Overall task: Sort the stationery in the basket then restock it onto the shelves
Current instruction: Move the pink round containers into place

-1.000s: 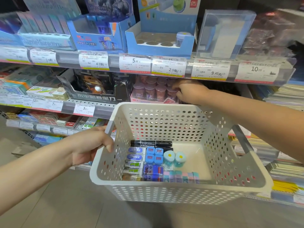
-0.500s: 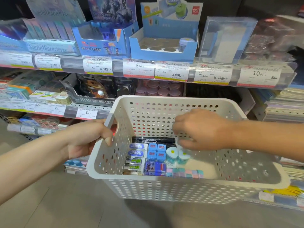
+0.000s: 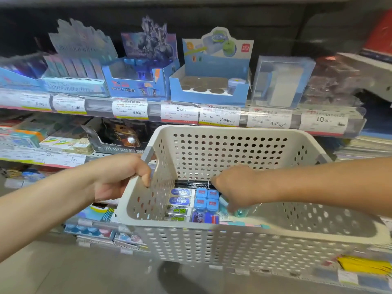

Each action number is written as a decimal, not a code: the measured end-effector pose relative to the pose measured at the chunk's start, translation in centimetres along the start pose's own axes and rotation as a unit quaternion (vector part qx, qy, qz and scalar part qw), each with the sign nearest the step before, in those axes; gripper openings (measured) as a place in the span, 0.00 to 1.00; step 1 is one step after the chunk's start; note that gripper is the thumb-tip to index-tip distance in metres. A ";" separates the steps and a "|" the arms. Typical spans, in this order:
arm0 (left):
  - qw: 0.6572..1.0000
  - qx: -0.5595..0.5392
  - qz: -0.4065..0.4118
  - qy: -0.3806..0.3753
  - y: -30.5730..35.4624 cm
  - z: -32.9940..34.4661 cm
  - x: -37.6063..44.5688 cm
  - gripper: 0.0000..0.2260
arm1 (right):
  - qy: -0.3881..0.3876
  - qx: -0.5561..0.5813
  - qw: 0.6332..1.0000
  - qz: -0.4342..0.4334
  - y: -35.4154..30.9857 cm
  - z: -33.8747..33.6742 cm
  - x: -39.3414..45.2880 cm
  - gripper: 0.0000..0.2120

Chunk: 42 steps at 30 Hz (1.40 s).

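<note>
Reaching down into the white perforated basket (image 3: pixel 212 240), my right hand (image 3: pixel 237 187) hung over the right end of the sorted rows, its fingers (image 3: pixel 230 205) curled downward around a small teal round sharpener (image 3: pixel 240 212) on the basket floor. That grip looked partly closed, the fingertips at the sharpener's sides, but my own knuckles hid the contact, so I could not tell whether I already had hold of it. My left hand (image 3: pixel 125 177) was clamped firmly on the basket's left rim by the grey handle, carrying it in front of the shelves.

What mattered for the next move was direction. The sharpener lay directly under my right palm, so a straight lift would do. Its home appeared to be the blue display box (image 3: pixel 209 85) with round sockets on the upper shelf, up and slightly left of my right hand, beyond the basket's far wall. One matching round sharpener (image 3: pixel 233 85) stood in the box's right corner; the other sockets looked vacant.

Left of my right hand lay the blue square erasers (image 3: pixel 206 199), then the wrapped erasers (image 3: pixel 181 200), and behind them a black permanent marker (image 3: pixel 195 184) with its long axis running left to right along the far wall. My right hand was much the nearer to the sharpener, and the left was busy.
</note>
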<state>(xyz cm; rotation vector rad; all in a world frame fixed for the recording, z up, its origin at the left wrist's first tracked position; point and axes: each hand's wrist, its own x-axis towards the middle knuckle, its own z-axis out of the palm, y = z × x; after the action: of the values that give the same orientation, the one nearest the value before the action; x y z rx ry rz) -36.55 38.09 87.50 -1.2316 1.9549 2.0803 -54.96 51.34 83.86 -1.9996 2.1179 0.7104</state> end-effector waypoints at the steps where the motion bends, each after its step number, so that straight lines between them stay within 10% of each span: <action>1: 1.000 0.000 0.000 0.000 0.0 -0.1 0.0 0.33 | 0.000 -0.003 1.000 -0.002 -0.1 -0.1 0.1 0.18; 11: 1.000 -0.010 0.009 -0.003 0.8 -0.9 -0.5 0.30 | 0.019 0.126 0.992 -0.025 2.4 -7.4 -2.6 0.15; 20: 0.999 0.031 0.026 0.002 1.1 -1.6 -0.5 0.29 | 0.374 0.234 0.894 0.073 8.3 -14.1 -1.0 0.14; 42: 1.000 0.008 0.027 0.003 0.8 -2.1 0.0 0.29 | 0.304 0.205 0.929 0.059 9.7 -13.9 3.5 0.18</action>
<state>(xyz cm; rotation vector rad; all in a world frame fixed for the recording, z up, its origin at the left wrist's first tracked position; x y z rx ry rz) -35.83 36.15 88.37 -1.1966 2.0245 2.0846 -61.74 42.28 96.97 -2.0227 2.4372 -0.3928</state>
